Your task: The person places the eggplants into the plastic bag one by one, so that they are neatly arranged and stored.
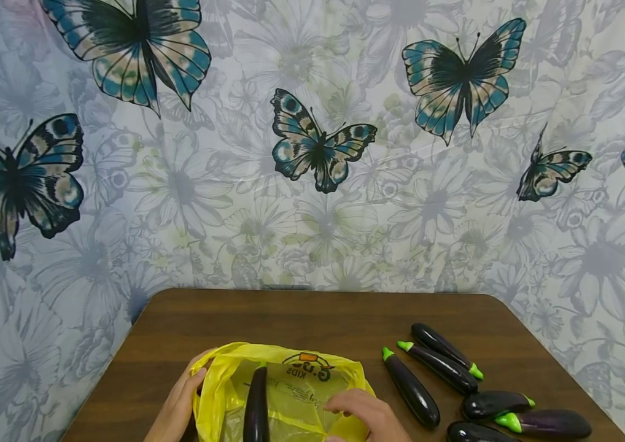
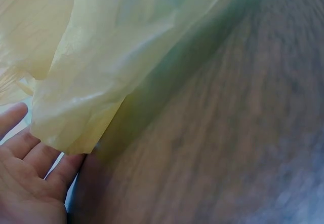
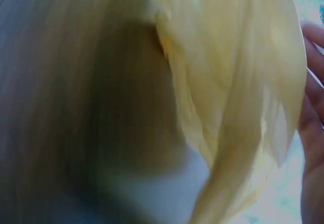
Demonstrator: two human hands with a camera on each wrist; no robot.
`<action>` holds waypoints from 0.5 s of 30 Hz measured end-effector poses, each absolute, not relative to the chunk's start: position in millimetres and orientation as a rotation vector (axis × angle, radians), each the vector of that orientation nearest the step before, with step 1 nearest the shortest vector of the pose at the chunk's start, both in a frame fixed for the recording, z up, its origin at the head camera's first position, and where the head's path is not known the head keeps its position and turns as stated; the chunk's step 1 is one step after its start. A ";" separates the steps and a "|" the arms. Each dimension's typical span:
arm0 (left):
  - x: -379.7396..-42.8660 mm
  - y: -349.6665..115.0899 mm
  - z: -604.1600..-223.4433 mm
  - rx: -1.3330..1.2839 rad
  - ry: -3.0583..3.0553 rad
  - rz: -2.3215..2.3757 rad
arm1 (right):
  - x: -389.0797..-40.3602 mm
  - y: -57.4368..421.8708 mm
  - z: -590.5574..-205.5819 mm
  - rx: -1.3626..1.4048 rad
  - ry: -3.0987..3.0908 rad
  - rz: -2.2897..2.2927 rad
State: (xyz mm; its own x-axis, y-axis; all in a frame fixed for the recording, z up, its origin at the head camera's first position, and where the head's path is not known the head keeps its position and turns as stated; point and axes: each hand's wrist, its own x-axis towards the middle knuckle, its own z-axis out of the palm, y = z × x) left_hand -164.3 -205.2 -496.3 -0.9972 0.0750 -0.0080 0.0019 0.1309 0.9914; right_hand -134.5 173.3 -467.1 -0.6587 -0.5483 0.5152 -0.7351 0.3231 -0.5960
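A yellow plastic bag (image 1: 290, 353) with printed lettering stands with its mouth wide at the table's near edge. Inside it a dark eggplant (image 1: 256, 405) leans upright, its green stem end uppermost. My left hand (image 1: 180, 396) holds the bag's left rim; in the left wrist view, fingers (image 2: 43, 158) lie behind the yellow plastic (image 2: 101, 82). Over the right side of the bag's mouth is my right hand (image 1: 364, 411), fingers loosely bent and nothing seen between them. The right wrist view shows part of that hand (image 3: 314, 92) beyond the bag's side (image 3: 228, 82).
Several glossy eggplants lie on the brown wooden table (image 1: 268, 313) right of the bag, the closest being a long eggplant (image 1: 412, 390) with a green stem. A purplish eggplant (image 1: 552, 423) lies farthest right. Behind the table hangs a butterfly-patterned wall covering (image 1: 323, 233).
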 end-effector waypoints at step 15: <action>-164.7 -207.7 -497.5 0.074 2.370 1.998 | -142.7 202.1 -468.2 1.397 -2.555 1.034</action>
State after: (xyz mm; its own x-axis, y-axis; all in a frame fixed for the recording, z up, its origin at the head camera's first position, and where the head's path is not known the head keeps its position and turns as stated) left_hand -164.7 -207.7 -497.5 -0.9980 0.0626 0.0000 0.0106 0.1688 0.9856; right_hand -142.7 202.1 -468.2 -0.5903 -0.7300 0.3445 -0.7641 0.3678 -0.5299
